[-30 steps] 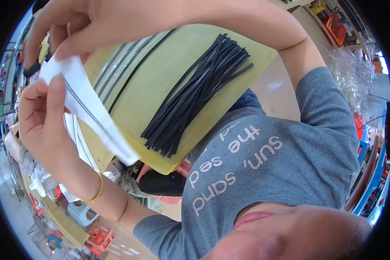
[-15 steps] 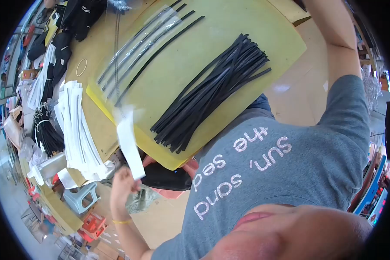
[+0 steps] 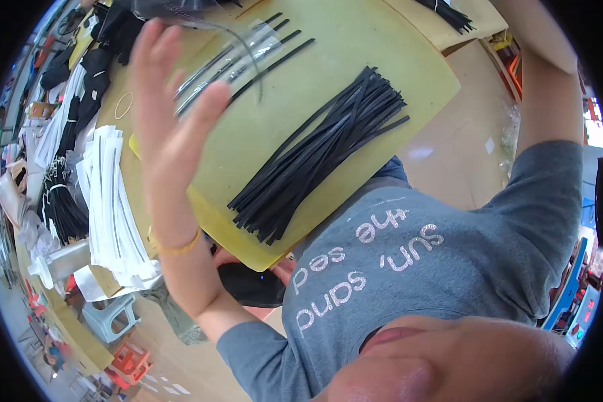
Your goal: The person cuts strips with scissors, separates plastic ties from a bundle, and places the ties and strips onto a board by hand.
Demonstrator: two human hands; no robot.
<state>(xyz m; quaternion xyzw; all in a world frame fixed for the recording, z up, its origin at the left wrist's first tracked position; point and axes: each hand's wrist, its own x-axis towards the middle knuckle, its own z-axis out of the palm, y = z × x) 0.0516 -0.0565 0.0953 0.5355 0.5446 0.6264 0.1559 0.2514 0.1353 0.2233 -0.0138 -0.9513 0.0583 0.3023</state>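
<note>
Yellow board (image 3: 409, 60) bears loose black strip bundle (image 3: 321, 157). I see white strip stack (image 3: 114, 214) left of board. Left hand (image 3: 169, 130) wide open, nothing held; right hand out of frame, can't tell grip. Clear plastic film (image 3: 264, 40) covers part of dark strips (image 3: 285, 61). Curved strip (image 3: 241, 40), blurred, arcs over board near left thumb.

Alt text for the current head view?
Motion-blurred left hand, open, fingers spread, in front of a yellow surface bearing a pile of black strips. White strips lie at image left; right hand out of frame.
</note>
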